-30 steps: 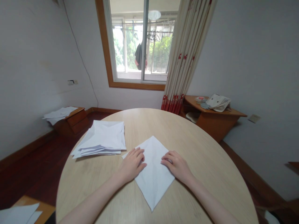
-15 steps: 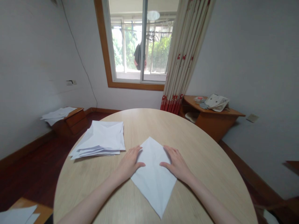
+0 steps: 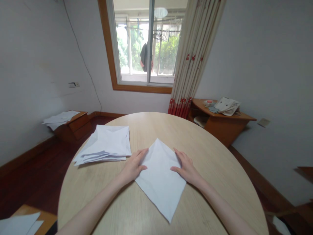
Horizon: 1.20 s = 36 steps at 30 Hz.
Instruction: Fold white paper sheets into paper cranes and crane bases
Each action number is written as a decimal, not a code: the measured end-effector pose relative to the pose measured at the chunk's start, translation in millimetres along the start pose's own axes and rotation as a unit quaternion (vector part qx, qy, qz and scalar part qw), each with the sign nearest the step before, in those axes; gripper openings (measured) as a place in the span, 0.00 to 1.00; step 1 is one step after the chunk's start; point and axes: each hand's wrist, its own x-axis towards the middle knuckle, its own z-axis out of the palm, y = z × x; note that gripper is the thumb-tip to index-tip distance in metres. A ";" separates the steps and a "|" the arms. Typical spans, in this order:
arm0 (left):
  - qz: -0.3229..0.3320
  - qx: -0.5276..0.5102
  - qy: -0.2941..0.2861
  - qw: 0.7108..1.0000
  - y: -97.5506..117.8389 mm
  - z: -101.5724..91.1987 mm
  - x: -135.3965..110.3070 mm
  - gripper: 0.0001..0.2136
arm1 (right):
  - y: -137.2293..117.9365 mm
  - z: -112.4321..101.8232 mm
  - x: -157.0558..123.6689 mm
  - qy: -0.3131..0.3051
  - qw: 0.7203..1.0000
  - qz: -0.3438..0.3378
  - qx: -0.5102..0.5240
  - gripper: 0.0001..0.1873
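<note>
A white folded paper point(image 3: 160, 176), kite-shaped with its long point toward me, lies on the round wooden table point(image 3: 215, 169). My left hand point(image 3: 134, 164) rests flat along the paper's upper left edge, fingers stretched out. My right hand point(image 3: 186, 166) lies flat along its upper right edge, fingers also extended. Both hands press on the paper and hold nothing.
A stack of white paper sheets point(image 3: 105, 144) lies on the table to the left. A low wooden cabinet point(image 3: 73, 125) with papers stands by the left wall. A corner shelf point(image 3: 220, 120) with a bag is at the right, beside a curtain point(image 3: 193, 55).
Both hands slid from the middle of the paper outward and up to its upper edges, fingers now straighter. The paper shifted slightly away from me.
</note>
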 end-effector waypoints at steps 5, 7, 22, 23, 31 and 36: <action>-0.017 -0.025 0.008 1.000 -1.2 2.2 -1.7 0.42 | -0.4 -1.9 0.3 0.001 0.999 0.017 0.042 0.49; -0.026 -0.031 0.004 0.999 -2.5 3.3 -2.4 0.45 | 0.5 -1.5 1.1 0.004 0.998 0.016 0.066 0.53; -0.050 -0.021 0.026 0.998 -2.6 3.4 0.3 0.42 | -5.8 -4.8 4.3 0.047 0.998 0.008 0.050 0.37; -0.047 -0.025 0.032 0.998 -2.2 3.8 0.6 0.40 | -6.8 -4.3 5.0 0.051 0.997 0.003 0.053 0.33; -0.015 -0.095 0.086 0.992 12.4 -0.5 -1.1 0.15 | -16.2 -9.5 0.4 0.059 0.993 -0.010 0.100 0.22; -0.043 -0.153 0.084 0.984 26.1 -11.6 -0.6 0.15 | -26.4 -22.1 -5.6 0.067 0.975 -0.009 0.214 0.35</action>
